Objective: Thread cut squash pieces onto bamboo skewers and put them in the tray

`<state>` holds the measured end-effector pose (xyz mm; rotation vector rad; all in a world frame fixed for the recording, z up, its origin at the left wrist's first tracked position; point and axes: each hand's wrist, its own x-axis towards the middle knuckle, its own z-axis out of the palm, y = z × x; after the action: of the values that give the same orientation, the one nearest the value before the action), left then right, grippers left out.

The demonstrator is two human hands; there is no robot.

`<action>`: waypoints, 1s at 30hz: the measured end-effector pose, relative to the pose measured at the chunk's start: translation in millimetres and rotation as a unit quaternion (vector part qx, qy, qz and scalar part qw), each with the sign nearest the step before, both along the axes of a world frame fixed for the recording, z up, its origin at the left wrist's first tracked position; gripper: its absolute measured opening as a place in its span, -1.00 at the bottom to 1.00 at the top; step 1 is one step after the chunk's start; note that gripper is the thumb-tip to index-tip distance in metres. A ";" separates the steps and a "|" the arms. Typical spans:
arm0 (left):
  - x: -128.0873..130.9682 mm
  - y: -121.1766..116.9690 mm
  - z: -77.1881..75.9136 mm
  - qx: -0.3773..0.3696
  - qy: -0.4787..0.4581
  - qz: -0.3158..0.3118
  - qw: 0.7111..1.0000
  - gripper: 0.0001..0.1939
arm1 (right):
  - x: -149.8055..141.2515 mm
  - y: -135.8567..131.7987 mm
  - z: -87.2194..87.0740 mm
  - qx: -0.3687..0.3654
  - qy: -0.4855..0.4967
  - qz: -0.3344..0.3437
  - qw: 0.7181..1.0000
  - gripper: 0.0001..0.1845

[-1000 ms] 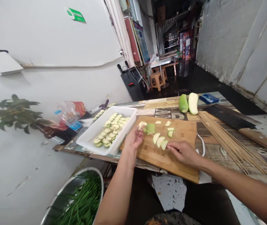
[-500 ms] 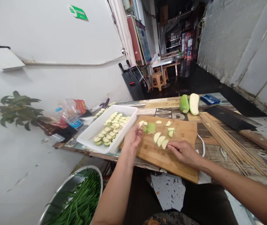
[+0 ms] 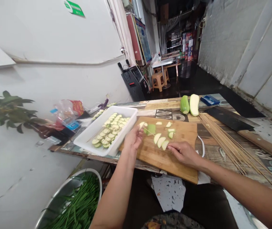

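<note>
A thin bamboo skewer (image 3: 150, 131) slants over the wooden cutting board (image 3: 147, 152), with several half-round pale zucchini slices (image 3: 160, 142) threaded near its right part. My right hand (image 3: 182, 153) pinches the skewer's end beside the last slice. At the other end, my left hand (image 3: 134, 137) has its fingers closed around a pale zucchini slice (image 3: 142, 125), close to the skewer's tip. Loose slices (image 3: 168, 124) and a flat piece of green peel (image 3: 151, 129) lie on the board. To the left, a white plastic tray (image 3: 86, 143) contains rows of skewered slices (image 3: 110, 131).
A bundle of bamboo skewers (image 3: 221, 141) and a cleaver (image 3: 236, 122) lie right of the board. Behind it are a green zucchini (image 3: 184, 105), a peeled one (image 3: 194, 105) and a blue packet (image 3: 209, 100). A metal bowl of green stalks (image 3: 78, 200) stands low at left.
The whole view has shifted slightly, so everything appears a little farther left. Both hands keep nearly the same hold on skewer and slice.
</note>
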<state>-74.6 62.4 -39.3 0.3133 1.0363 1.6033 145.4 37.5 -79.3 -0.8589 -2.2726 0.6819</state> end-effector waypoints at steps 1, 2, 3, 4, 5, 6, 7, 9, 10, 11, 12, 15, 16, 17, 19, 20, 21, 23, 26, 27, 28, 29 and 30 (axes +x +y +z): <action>-0.3 0.3 -0.3 0.000 0.000 0.002 1.000 -0.93 | 0.1 0.2 -0.2 0.000 0.002 0.000 1.000 -0.68; -0.6 0.6 -0.6 0.001 0.000 0.004 1.000 -0.94 | 0.3 0.4 -0.5 -0.001 0.003 0.001 1.000 -0.68; -0.9 0.8 -0.8 0.002 -0.001 0.005 1.000 -0.94 | 0.4 0.8 -1.0 -0.001 0.005 0.002 1.000 -0.68; -1.2 1.0 -1.1 0.004 -0.001 0.005 1.000 -0.94 | 0.4 1.1 -1.5 -0.001 0.007 0.003 1.000 -0.69; -1.5 1.1 -1.5 0.005 -0.001 0.007 1.000 -0.93 | 0.5 1.3 -1.9 -0.001 0.008 0.004 1.000 -0.69; -1.8 1.2 -2.0 0.006 -0.001 0.009 1.000 -0.93 | 0.5 1.5 -2.3 0.000 0.010 0.005 1.000 -0.70; -2.0 1.3 -2.6 0.005 -0.002 0.010 1.000 -0.93 | 0.4 1.5 -2.4 0.001 0.013 0.007 1.000 -0.70; -2.2 1.5 -3.9 0.004 -0.006 0.013 1.000 -0.93 | 0.2 1.1 -2.2 0.001 0.014 0.011 1.000 -0.71; -2.3 1.6 -4.4 0.006 -0.007 0.014 1.000 -0.93 | 0.1 0.8 -1.8 0.000 0.014 0.010 1.000 -0.71; -2.3 1.7 -4.8 0.008 -0.006 0.015 1.000 -0.94 | 0.0 0.5 -1.3 -0.001 0.013 0.008 1.000 -0.71; -2.4 1.9 -5.1 0.010 -0.004 0.015 1.000 -0.94 | -0.1 0.2 -0.8 -0.002 0.012 0.006 1.000 -0.70; -2.6 2.0 -5.2 0.010 -0.003 0.019 1.000 -0.94 | -0.3 -0.3 0.0 0.002 0.014 0.005 1.000 -0.70; -2.7 2.0 -5.1 0.009 -0.004 0.020 1.000 -0.94 | -0.2 -0.3 -0.1 0.003 0.014 0.006 1.000 -0.69; -2.8 1.9 -5.2 0.009 -0.005 0.020 1.000 -0.94 | -0.2 -0.2 -0.3 0.004 0.014 0.006 1.000 -0.69; -2.8 1.7 -5.5 0.009 -0.003 0.017 1.000 -0.94 | 0.0 0.1 -1.0 0.002 0.012 0.003 1.000 -0.69; -2.8 1.6 -5.7 0.009 -0.002 0.014 1.000 -0.94 | 0.1 0.3 -1.3 0.000 0.011 0.002 1.000 -0.69; -2.8 1.5 -6.0 0.009 -0.001 0.013 1.000 -0.94 | 0.2 0.4 -1.6 -0.002 0.011 0.001 1.000 -0.69; -2.9 1.6 -6.3 0.010 -0.001 0.019 1.000 -0.94 | 0.4 0.4 -1.8 -0.005 0.011 0.001 1.000 -0.69; -3.0 2.0 -5.4 0.015 -0.002 0.023 1.000 -0.94 | 0.8 0.1 -1.7 -0.004 0.007 0.002 1.000 -0.68; -2.9 2.0 -4.8 0.016 -0.002 0.023 1.000 -0.94 | 0.9 0.0 -1.7 -0.004 0.006 0.002 1.000 -0.68; -2.6 2.1 -4.1 0.017 -0.001 0.022 1.000 -0.94 | 1.0 0.0 -1.8 -0.004 0.005 0.001 1.000 -0.68; -2.2 2.0 -3.3 0.016 -0.002 0.021 1.000 -0.95 | 1.1 0.0 -1.9 -0.004 0.005 0.000 1.000 -0.68; -1.7 1.8 -2.6 0.014 -0.002 0.022 1.000 -0.95 | 1.2 0.2 -2.2 -0.004 0.006 0.000 1.000 -0.68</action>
<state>-76.3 64.2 -41.8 0.3077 1.0249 1.6588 146.7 37.6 -81.5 -0.8567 -2.2608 0.6951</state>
